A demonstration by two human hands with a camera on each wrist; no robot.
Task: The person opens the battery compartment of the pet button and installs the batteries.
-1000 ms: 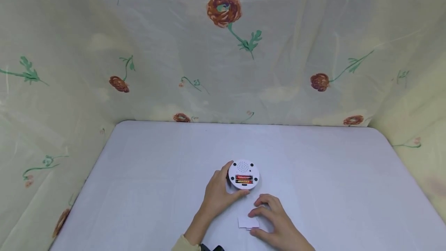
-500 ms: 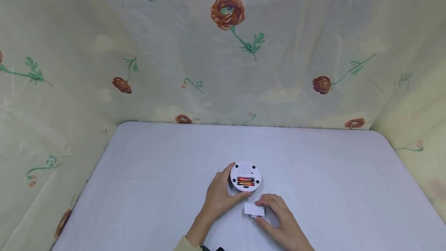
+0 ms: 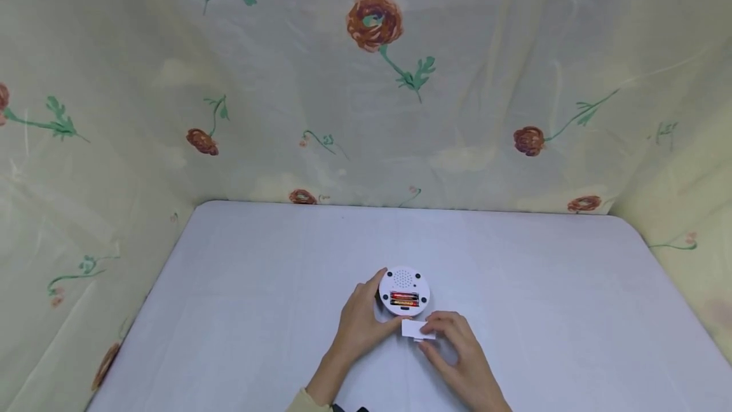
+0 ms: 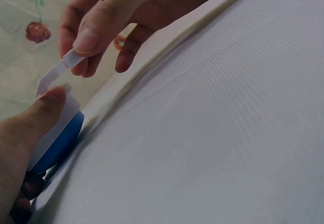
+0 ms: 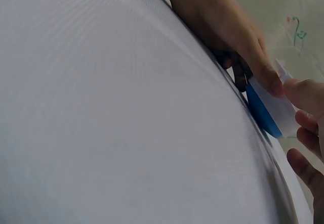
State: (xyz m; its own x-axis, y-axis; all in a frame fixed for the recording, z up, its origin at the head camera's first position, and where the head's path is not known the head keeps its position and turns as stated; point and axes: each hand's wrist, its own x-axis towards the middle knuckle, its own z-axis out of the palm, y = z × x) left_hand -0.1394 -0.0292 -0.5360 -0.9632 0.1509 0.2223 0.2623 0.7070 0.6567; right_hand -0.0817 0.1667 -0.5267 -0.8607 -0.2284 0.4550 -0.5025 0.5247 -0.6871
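Battery cover (image 3: 410, 327), white, one: over the middle of the bench (image 3: 257, 285), well short of its far edge, just beside the near rim of the round device (image 3: 403, 282). Pinched at its right end between thumb and fingers of the right hand (image 3: 457, 351).

Handling, as judged: the step in hand looks to be closing the compartment. Best done with a firm left grip, the left thumb clear of the cover's path, the far long side seated first, then the tab pressed down without force.

Orientation: the cover's long axis runs roughly along the bench's far edge; its tab (image 3: 419, 339) points away from that edge, towards the person. Tilted in the left wrist view.

Device: white, with a blue part (image 4: 63, 140); underside up, gripped at its left side by the left hand (image 3: 360, 322). Two batteries (image 3: 405, 299) lie uncovered, lengthwise like the cover.

Beyond the far edge: flowered curtain (image 3: 457, 113).
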